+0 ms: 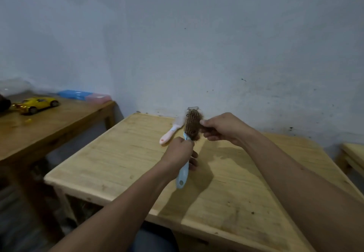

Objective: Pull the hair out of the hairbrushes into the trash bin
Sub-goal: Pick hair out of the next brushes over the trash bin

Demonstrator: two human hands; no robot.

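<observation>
While held above table [118,163] — blue hairbrush [190,129].

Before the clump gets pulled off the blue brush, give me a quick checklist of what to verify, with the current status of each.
1. Left hand grip on the light blue plastic hairbrush: ok, closed round the handle, brush head raised off the table.
2. Right hand on the brown hair clump: ok, fingertips pinch it at the bristles.
3. Hair freed from bristles: not ok, the clump is in the bristles.
4. Trash bin location: cannot tell, none in view.
5. Pink-handled hairbrush: ok, lying on the light wooden table behind the hands, apart from them.
6. Hair in the pink one: cannot tell, head partly hidden.
</observation>
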